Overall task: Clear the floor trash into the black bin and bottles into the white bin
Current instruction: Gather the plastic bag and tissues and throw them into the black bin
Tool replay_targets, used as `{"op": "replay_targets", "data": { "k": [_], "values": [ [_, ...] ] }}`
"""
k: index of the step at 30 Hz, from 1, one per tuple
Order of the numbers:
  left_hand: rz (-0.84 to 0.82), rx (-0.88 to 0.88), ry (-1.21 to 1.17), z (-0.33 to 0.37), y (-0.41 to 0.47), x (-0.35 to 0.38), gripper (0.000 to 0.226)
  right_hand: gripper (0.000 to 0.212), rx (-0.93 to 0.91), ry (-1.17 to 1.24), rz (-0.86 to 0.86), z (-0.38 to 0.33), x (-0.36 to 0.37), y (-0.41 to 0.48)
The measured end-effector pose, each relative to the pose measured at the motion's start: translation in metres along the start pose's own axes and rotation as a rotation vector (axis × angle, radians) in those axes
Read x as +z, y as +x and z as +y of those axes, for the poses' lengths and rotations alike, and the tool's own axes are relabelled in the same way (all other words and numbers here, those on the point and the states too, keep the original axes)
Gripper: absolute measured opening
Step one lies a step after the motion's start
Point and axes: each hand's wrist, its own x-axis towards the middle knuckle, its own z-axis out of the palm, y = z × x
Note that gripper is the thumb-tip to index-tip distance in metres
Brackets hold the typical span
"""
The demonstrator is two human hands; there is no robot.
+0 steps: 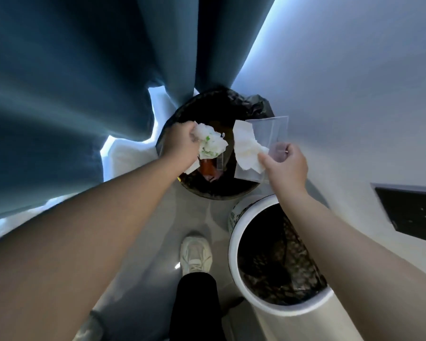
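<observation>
Over the black bin, the left hand grips crumpled paper and the right hand pinches a tissue with clear plastic, neither yet dropped; the white bin apparently holds no bottles.

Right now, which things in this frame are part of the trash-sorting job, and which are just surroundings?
Part of the job:
left hand gripping a crumpled wrapper
right hand holding a paper napkin and clear plastic sheet
black bin
white bin

Just surroundings:
blue curtain
dark wall panel
</observation>
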Motion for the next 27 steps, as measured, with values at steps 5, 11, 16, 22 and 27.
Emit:
{"op": "replay_targets", "data": {
  "k": [5,11,16,22,27],
  "values": [
    [-0.443,-0.031,0.061,-0.016,0.003,0.033,0.085,0.022,-0.038,-0.005,-0.018,0.017,0.005,-0.001],
    [-0.18,0.307,0.331,-0.034,-0.021,-0.012,0.063,0.023,-0.036,-0.018,-0.095,0.007,0.027,-0.002],
    [-0.311,0.28,0.621,-0.071,-0.038,-0.034,0.078,0.023,0.088,-0.007,-0.136,0.001,0.072,0.01],
    [-0.344,0.28,0.639,-0.094,-0.045,-0.036,0.084,0.082,0.073,-0.428,-0.21,0.013,0.112,0.022],
    [-0.299,0.211,0.548,-0.09,-0.065,-0.049,0.086,0.085,-0.155,-0.671,-0.232,0.007,0.096,-0.009]
  ]
}}
